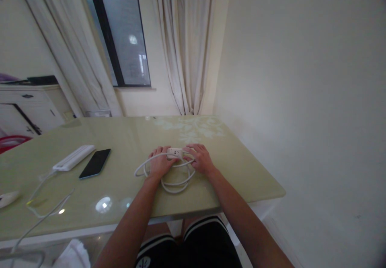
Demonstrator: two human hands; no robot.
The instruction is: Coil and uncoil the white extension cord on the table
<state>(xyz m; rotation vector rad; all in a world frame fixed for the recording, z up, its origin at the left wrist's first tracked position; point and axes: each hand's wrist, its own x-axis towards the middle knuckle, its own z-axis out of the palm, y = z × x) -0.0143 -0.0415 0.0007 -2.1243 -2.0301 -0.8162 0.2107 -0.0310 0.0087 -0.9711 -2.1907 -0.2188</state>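
A small white power strip (175, 152) with outlet slots facing up lies near the middle of the table, between my two hands. My left hand (160, 164) is closed around its left end, thumb along the near side. At the other end, my right hand (200, 158) curls its fingers and thumb about the white power cord (176, 189) where it leaves the strip. The cord runs in loose loops over my left hand and onto the tabletop in front of the strip. The exact contact under my right fingers is partly hidden.
A black phone (95, 163) rests on the glossy table (241, 171) to the left, beside a long white power strip (74, 158) with its own cord. A white object (9, 198) sits at the far left edge. The wall (301, 99) borders the table's right side.
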